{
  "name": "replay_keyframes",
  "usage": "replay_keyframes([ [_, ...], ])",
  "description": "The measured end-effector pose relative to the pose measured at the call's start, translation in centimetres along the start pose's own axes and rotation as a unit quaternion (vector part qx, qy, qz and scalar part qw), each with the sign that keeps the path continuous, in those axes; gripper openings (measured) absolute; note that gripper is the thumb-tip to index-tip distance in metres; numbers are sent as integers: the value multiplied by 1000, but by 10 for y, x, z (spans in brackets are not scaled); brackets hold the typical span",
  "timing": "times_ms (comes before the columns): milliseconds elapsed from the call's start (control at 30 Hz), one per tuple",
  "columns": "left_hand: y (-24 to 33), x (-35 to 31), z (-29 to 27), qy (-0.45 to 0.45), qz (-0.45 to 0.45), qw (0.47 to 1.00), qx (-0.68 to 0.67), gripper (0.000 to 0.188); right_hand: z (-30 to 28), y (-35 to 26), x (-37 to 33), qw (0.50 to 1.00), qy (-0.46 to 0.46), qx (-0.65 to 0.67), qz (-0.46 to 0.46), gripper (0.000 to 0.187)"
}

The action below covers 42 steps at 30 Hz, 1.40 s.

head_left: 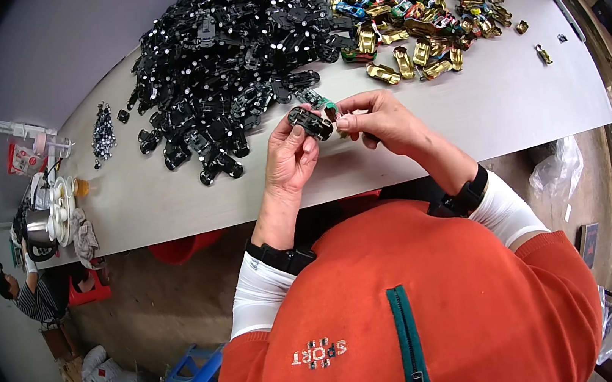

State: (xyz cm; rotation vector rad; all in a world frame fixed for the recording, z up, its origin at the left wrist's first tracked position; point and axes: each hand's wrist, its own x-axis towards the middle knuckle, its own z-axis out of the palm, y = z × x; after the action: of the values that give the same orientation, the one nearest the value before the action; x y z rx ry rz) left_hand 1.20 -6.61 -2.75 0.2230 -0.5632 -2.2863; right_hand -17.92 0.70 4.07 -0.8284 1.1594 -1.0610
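Note:
My left hand (289, 155) is closed on a black toy car chassis (310, 123), gripped between thumb and fingers above the near part of the table. Close against it, my right hand (388, 124) pinches a small toy car body (331, 110) with green on it, mostly hidden by the fingers. Beyond my left hand rises a large heap of black toy car chassis (226, 40) with small white dots on them. To its right lies a spread of shiny car bodies (420, 28), many gold, others blue, red or green.
A small pile of little dark and silvery parts (103, 136) lies left on the table (503, 117). Cups on a tray (60, 213) and a metal pot (39, 233) stand at the left end. Another person (36, 296) is there. A blue stool (194, 380) stands on the floor.

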Motion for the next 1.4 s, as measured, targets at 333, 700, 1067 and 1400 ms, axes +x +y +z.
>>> replay_keyframes([
  [333,0,-5,-5,7,10,999,48,38,1,1,2,822,170,-454,-299,26],
  [700,0,-3,7,22,33,995,87,34,5,1,-1,929,78,-295,-207,22],
  [1067,-4,0,1,29,67,990,120,31,6,-1,-4,948,64,-229,-212,19],
  [1400,-8,-1,6,34,66,988,134,30,6,1,-3,939,60,-274,-199,20],
])
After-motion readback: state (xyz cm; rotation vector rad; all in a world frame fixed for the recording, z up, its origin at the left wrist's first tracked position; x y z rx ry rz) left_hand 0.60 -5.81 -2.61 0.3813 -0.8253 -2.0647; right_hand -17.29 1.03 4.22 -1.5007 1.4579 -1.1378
